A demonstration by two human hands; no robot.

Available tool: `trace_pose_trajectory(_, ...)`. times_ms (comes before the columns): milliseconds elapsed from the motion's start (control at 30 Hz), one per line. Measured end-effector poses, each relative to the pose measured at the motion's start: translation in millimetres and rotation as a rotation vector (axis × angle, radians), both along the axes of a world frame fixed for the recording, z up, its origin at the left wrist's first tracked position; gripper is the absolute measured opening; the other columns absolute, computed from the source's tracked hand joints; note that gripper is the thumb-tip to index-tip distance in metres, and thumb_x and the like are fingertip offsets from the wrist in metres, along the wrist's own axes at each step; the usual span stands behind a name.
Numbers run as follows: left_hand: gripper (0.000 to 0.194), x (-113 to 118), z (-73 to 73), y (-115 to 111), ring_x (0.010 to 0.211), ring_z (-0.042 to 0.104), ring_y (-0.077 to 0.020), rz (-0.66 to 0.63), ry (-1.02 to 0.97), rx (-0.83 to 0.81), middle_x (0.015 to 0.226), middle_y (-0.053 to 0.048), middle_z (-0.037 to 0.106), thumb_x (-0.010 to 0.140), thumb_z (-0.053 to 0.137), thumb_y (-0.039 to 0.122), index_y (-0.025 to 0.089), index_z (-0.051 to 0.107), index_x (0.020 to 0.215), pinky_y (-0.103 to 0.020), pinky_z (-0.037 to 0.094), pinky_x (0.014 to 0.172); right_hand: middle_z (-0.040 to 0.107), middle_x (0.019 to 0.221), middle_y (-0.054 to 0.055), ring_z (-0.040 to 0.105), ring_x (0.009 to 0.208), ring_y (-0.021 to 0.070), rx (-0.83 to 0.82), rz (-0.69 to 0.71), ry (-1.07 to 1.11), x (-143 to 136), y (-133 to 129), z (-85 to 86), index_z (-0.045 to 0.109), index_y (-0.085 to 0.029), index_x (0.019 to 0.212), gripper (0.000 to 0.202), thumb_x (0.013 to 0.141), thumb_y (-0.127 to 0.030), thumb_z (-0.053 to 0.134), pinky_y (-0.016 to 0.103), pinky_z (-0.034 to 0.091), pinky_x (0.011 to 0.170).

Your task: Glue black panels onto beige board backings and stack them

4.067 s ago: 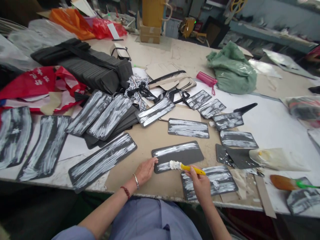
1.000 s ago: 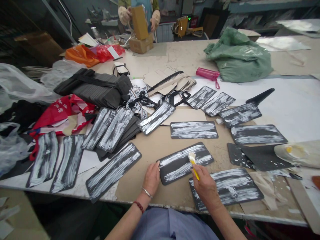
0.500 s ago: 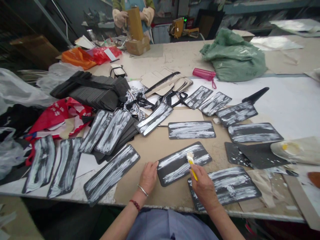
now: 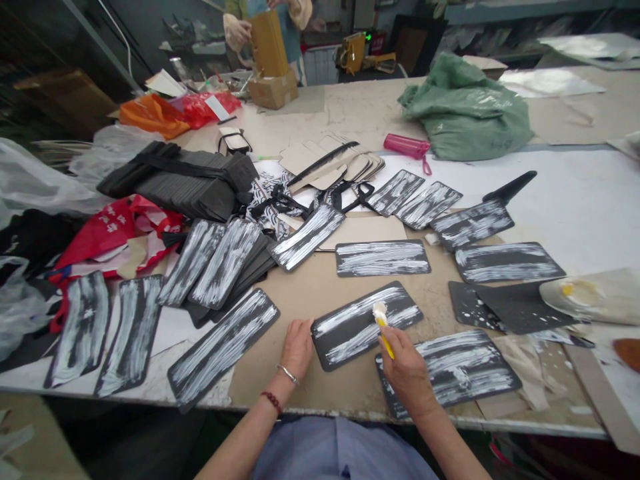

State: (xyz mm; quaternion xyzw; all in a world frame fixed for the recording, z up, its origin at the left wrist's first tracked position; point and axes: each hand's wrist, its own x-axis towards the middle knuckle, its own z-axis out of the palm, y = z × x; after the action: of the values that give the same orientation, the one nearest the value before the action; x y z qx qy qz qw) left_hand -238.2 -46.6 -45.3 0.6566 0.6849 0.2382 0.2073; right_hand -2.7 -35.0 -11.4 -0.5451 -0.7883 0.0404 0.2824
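A black rounded panel [image 4: 345, 339] lies aslant before me, with white streaks along its two long sides and a darker band between. My right hand [image 4: 406, 367] is closed on the yellow handle of a small brush [image 4: 384, 331]; its white-coated bristles are over the panel's upper right part. At the panel's left end, my left hand [image 4: 299, 347] has its fingers close together and bent against the edge. A second streaked panel [image 4: 465, 370] lies partly beneath my right forearm. Left of my left hand is another streaked panel [image 4: 225, 347].
Several more streaked panels [image 4: 383, 259] lie around the table. At right, a glue-smeared container [image 4: 585, 297] rests on black sheets [image 4: 520, 310]. Farther back are scissors [image 4: 365, 193], a black stack [image 4: 190, 180], a pink pouch [image 4: 406, 145] and a green bag [image 4: 470, 113]. Opposite, a co-worker handles a tan box [image 4: 270, 43].
My left hand has slid slightly along the panel's left edge. The brush stays at nearly the same spot. One of the co-worker's hands has moved up on the tan box.
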Motion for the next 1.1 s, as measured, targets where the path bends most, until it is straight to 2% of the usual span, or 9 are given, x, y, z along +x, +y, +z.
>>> trace_pose_trajectory(200,0.039,-5.9,0.4,-3.5,0.083,0.048,-0.0181,-0.105,0.093,0.039,0.088,-0.009,0.054,0.077,0.034,0.004,0.016,0.053,0.11,-0.035,0.046,0.076,0.057,0.094,0.01,0.055,0.088,0.0177,0.005,-0.012,0.002,-1.3,-0.3,0.2,0.051,-0.015,0.106,0.024,0.085,-0.019,0.04,0.029,0.048,0.076)
trace_pose_trajectory(467,0.039,-4.7,4.5,-6.7,0.084,0.049,-0.0186,-0.086,0.102,0.062,0.09,-0.01,0.055,0.076,0.035,0.004,0.016,0.055,0.108,-0.035,0.046,0.075,0.058,0.095,0.01,0.056,0.088,0.0171,-0.009,-0.022,-0.012,-1.3,-1.2,-2.6,0.052,-0.014,0.105,0.023,0.085,-0.019,0.042,0.028,0.048,0.076)
trace_pose_trajectory(600,0.036,-3.5,3.3,-10.2,0.089,0.052,-0.0183,0.061,-0.019,0.048,0.092,-0.009,0.058,0.078,0.034,0.007,0.017,0.055,0.104,-0.037,0.045,0.082,0.058,0.094,0.009,0.056,0.088,0.0168,-0.011,-0.036,-0.004,-2.2,-1.7,-0.7,0.052,-0.015,0.105,0.023,0.085,-0.02,0.041,0.027,0.048,0.076)
trace_pose_trajectory(733,0.028,-2.2,0.7,-10.0,0.083,0.056,-0.0181,0.201,-0.103,-0.075,0.083,-0.008,0.061,0.075,0.037,0.009,0.015,0.061,0.087,-0.036,0.047,0.079,0.057,0.095,0.009,0.055,0.088,0.0165,-0.011,-0.038,0.004,-2.9,-1.7,0.5,0.053,-0.014,0.104,0.023,0.085,-0.019,0.041,0.027,0.047,0.078)
trace_pose_trajectory(933,0.024,-2.4,5.0,-0.6,0.08,0.057,-0.0168,0.299,-0.201,-0.195,0.081,-0.007,0.062,0.071,0.041,0.009,0.015,0.063,0.078,-0.035,0.046,0.079,0.058,0.094,0.009,0.056,0.087,0.0167,-0.019,-0.039,0.019,-2.5,-1.2,0.9,0.054,-0.014,0.103,0.023,0.085,-0.019,0.041,0.028,0.047,0.077)
trace_pose_trajectory(1100,0.017,2.8,14.5,1.2,0.078,0.057,-0.0168,0.329,-0.307,-0.19,0.077,-0.005,0.061,0.07,0.044,0.015,0.016,0.06,0.075,-0.035,0.046,0.077,0.058,0.093,0.01,0.056,0.086,0.0168,-0.008,-0.039,0.01,-4.1,-1.1,2.1,0.054,-0.014,0.103,0.022,0.085,-0.02,0.042,0.027,0.048,0.075)
